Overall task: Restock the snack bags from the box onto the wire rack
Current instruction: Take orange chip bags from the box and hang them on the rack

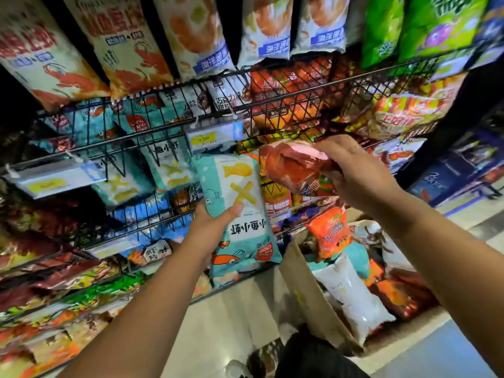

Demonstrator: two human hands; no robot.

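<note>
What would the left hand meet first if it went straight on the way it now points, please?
Probably the black wire rack, near its yellow price label; the teal-and-white snack bag in the left hand would touch first. Depth is unclear.

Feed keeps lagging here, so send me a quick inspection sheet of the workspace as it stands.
Surface: wire rack, tiers packed with snack bags, yellow price tag on a rail.
Job's things: teal bag and red bag in hand near the rack; open cardboard box on the floor, bags inside.
Clutter: nothing seen.
Grips: left hand holds the teal bag, right hand the red bag.
Cables: nothing seen.
Surroundings: pale floor, blue display at right.
</note>
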